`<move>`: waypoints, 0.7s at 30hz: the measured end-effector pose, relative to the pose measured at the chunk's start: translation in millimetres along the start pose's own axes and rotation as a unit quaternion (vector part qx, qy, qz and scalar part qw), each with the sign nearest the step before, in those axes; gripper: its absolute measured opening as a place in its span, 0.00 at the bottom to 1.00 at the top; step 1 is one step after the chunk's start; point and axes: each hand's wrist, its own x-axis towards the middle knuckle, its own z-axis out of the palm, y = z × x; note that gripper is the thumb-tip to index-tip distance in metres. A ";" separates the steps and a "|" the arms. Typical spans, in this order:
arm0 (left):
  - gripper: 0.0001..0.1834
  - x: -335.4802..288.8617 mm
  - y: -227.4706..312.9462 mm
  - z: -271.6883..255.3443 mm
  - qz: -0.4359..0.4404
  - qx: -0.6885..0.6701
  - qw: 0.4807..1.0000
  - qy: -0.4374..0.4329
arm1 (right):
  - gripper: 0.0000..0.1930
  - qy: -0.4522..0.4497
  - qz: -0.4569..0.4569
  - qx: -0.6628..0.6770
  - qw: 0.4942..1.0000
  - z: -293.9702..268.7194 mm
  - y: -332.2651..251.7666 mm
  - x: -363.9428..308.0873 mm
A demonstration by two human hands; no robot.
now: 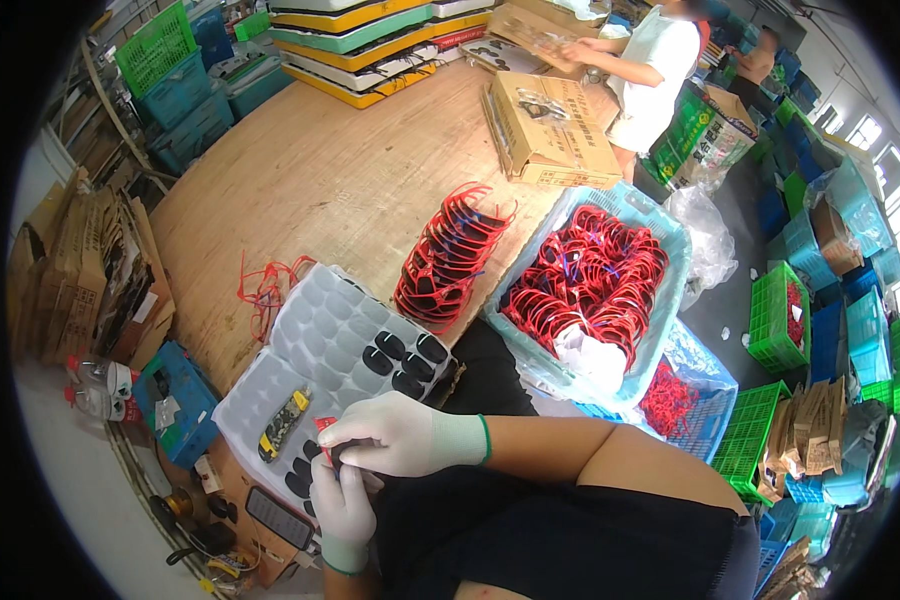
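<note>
In white gloves, my left hand (345,512) and my right hand (398,432) meet close to my body, fingers pinched together. Between them is a small red glasses frame (325,427), mostly covered by the fingers, with something dark against it. Just beyond lies a white moulded tray (305,315) with rows of round pockets. Dark sunglass lenses (407,362) fill some pockets at its right side, and more dark lenses (298,483) lie by my left hand. A yellow and black hand tool (285,425) rests on the tray.
A row of red sunglasses (450,255) stands on the wooden table (300,170). A light-blue crate (682,235) of red frames sits at right. Cardboard box (555,125), stacked trays (355,45), phone (278,518) and blue bin (175,400) lie around. A person (660,65) works across the table.
</note>
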 end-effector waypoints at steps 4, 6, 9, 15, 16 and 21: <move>0.12 -7.0 -9.5 -2.1 0.047 -0.064 0.997 0.024 | 0.14 0.049 0.149 0.131 0.979 7.0 -4.2 -2.2; 0.12 -10.6 -6.6 -6.0 0.057 -0.099 0.993 -0.006 | 0.15 -0.012 0.199 0.185 0.962 3.1 0.2 -0.6; 0.13 -12.7 -10.8 -7.3 0.098 -0.136 0.984 -0.059 | 0.18 -0.104 0.263 0.355 0.891 -1.7 5.0 0.9; 0.19 -12.8 -3.8 -18.6 0.087 -0.103 0.988 -0.076 | 0.20 -0.114 0.243 0.415 0.869 -6.3 1.8 -1.7; 0.19 -13.2 -6.1 -18.5 0.102 -0.104 0.987 -0.062 | 0.20 -0.113 0.243 0.419 0.867 -5.0 1.8 -1.4; 0.18 -15.3 2.9 -15.4 0.087 -0.062 0.994 0.016 | 0.20 -0.090 0.263 0.432 0.858 5.0 5.4 -1.2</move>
